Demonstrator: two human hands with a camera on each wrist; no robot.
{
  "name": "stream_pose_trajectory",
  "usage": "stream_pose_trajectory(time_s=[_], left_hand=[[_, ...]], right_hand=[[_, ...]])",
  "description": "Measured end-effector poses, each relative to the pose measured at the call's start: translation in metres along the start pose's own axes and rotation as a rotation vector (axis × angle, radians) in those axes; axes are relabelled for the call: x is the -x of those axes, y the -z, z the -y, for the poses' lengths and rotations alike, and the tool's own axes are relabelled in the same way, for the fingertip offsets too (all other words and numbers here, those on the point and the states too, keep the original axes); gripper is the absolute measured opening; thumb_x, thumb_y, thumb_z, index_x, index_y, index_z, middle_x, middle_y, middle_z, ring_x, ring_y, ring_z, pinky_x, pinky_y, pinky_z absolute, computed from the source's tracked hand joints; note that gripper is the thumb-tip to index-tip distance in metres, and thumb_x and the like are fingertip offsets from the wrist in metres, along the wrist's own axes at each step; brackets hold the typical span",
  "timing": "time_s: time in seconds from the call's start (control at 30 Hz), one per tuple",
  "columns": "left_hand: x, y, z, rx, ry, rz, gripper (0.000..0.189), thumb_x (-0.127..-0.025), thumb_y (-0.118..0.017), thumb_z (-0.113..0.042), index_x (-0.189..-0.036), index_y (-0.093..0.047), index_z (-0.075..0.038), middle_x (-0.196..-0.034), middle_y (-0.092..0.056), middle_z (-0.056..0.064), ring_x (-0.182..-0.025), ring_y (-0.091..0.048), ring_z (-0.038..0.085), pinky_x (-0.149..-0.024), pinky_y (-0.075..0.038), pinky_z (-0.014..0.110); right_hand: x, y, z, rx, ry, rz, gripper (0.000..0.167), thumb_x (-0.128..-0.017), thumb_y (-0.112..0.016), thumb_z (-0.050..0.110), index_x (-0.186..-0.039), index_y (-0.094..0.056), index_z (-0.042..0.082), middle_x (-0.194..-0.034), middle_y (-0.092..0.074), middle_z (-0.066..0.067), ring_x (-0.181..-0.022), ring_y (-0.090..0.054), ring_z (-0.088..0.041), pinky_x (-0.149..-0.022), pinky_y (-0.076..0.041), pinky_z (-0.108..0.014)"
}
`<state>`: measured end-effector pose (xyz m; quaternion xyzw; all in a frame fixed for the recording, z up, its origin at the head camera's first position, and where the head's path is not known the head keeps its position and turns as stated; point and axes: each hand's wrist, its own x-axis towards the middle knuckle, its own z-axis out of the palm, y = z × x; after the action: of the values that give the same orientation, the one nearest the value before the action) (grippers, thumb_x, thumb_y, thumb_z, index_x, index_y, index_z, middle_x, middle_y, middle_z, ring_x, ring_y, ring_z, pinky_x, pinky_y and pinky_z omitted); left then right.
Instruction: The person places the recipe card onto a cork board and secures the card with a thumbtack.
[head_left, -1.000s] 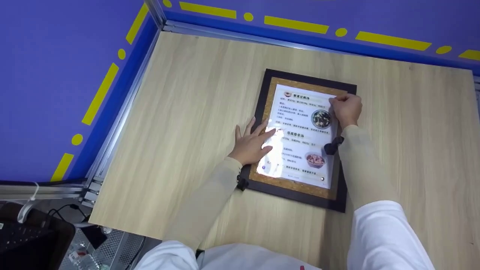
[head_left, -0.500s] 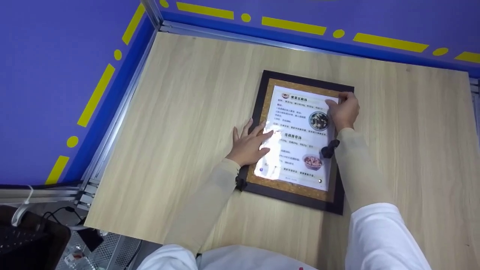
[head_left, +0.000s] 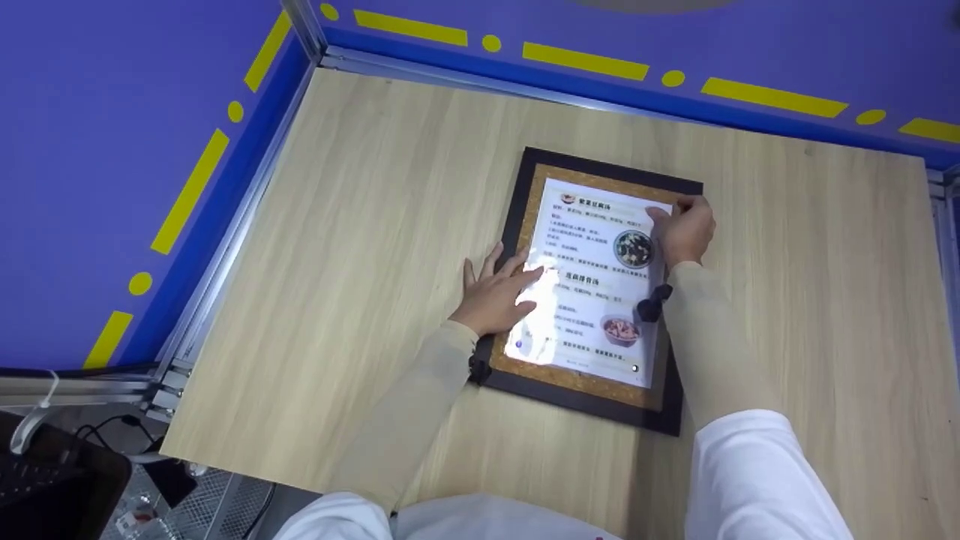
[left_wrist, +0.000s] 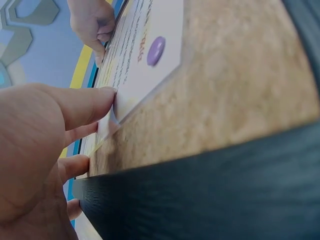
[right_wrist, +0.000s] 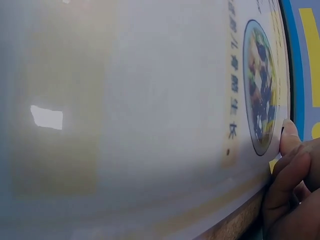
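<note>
A glossy recipe sheet (head_left: 589,330) with two bowl pictures lies on a cork board (head_left: 592,381) framed in black (head_left: 585,402). My left hand (head_left: 491,300) is spread over the sheet's left edge, and its thumb touches the sheet in the left wrist view. A purple tack (left_wrist: 156,51) marks the lower left corner; a small dark-and-white tack (head_left: 635,368) sits at the lower right. My right hand (head_left: 684,229) is at the upper right corner, fingers curled, thumb reaching onto the sheet. Whether anything lies under its fingertips is hidden.
The board lies flat on a wooden table (head_left: 360,225). Blue panels (head_left: 135,135) with yellow dashes stand behind and to the left, along metal rails (head_left: 480,71). A dark object with cables (head_left: 52,480) is below the table's left edge.
My right thumb has parted from the index finger, where the fingertips were together at the sheet's corner. The left hand holds its place. The whole head view has shifted slightly.
</note>
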<state>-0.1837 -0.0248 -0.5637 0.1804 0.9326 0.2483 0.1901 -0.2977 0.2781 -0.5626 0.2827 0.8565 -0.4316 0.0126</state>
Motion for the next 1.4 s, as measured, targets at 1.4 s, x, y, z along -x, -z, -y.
stream_pose_trajectory(time_s=[1.4], left_hand=[[0.002,0.004,0.002,0.007,-0.001,0.053,0.06,-0.1,-0.056,-0.043,-0.155,-0.032,-0.037,-0.166,-0.006,-0.009,-0.149,0.015,0.027,-0.108,0.01,0.071]], right_hand=[[0.002,0.002,-0.015,0.009,0.192,-0.005,0.032,-0.102,-0.051,0.013,-0.13,-0.056,-0.003,-0.117,-0.058,-0.015,-0.102,-0.053,-0.021,-0.083,-0.046,-0.031]])
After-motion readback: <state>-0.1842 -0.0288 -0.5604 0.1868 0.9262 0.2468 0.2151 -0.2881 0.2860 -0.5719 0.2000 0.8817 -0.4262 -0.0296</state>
